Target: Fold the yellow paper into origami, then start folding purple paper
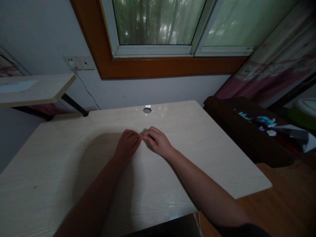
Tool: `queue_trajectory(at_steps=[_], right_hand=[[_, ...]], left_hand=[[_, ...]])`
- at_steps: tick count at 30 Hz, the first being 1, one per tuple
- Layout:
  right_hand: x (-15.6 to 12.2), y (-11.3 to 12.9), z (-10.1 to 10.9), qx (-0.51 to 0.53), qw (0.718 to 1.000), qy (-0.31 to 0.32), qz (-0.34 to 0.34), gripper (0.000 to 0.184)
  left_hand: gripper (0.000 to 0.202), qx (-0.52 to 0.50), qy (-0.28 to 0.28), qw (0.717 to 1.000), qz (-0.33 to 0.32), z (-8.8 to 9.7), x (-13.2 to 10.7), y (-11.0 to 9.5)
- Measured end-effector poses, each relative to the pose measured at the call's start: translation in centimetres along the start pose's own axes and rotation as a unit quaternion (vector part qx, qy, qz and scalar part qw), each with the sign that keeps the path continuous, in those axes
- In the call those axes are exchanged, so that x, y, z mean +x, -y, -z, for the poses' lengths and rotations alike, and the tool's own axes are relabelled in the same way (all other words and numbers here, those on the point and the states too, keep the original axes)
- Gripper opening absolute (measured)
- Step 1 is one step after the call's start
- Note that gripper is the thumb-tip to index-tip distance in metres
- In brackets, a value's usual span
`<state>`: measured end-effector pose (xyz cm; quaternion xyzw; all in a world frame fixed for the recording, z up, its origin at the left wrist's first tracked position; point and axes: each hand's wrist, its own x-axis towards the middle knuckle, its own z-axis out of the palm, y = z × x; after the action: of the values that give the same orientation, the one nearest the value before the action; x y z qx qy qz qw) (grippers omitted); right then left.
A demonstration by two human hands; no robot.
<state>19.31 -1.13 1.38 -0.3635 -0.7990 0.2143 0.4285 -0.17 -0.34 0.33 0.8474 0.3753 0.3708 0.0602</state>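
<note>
Both my hands rest near the middle of a pale wooden desk [61, 164]. My left hand [127, 144] is curled, with its fingertips pinched together. My right hand [158, 141] is curled the same way, and its fingertips meet those of the left. Between the two pinches sits a tiny pinkish thing [142, 137], too small and dim to name. My forearms stretch back toward the near edge of the desk.
A round cable hole [147, 110] is at the desk's far edge, below a window. A raised shelf [37, 89] stands at the left, with wall sockets [78, 62] and a cord behind it. Dark furniture [247, 128] with scattered items is at the right.
</note>
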Motion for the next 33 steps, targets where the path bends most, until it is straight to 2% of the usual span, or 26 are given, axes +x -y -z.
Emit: queue_trajectory(at_steps=[4, 10, 13, 18, 27, 33], right_hand=[[0.1, -0.3, 0.2, 0.012, 1.000, 0.014, -0.003, 0.010], [0.2, -0.5, 0.2, -0.004, 1.000, 0.009, 0.001, 0.012], [0.2, -0.6, 0.2, -0.021, 1.000, 0.000, 0.003, 0.011], [0.1, -0.7, 0.0, 0.006, 1.000, -0.012, -0.020, 0.010], [-0.1, -0.9, -1.0, 0.070, 0.991, -0.051, -0.098, 0.013], [0.0, -1.0, -1.0, 0.081, 0.990, -0.057, -0.100, 0.009]], left_hand=[[0.012, -0.028, 0.014, 1.000, 0.000, 0.0, 0.0, 0.3], [0.011, -0.086, -0.006, 0.994, 0.069, -0.1, 0.0, 0.6], [0.011, -0.109, 0.006, 0.990, 0.093, 0.0, 0.0, 0.5], [0.011, -0.098, 0.010, 0.988, 0.123, -0.1, 0.1, 0.4], [0.011, -0.083, -0.013, 0.990, 0.112, -0.5, 0.1, 0.3], [0.012, -0.081, 0.000, 0.991, 0.108, -0.5, 0.1, 0.3]])
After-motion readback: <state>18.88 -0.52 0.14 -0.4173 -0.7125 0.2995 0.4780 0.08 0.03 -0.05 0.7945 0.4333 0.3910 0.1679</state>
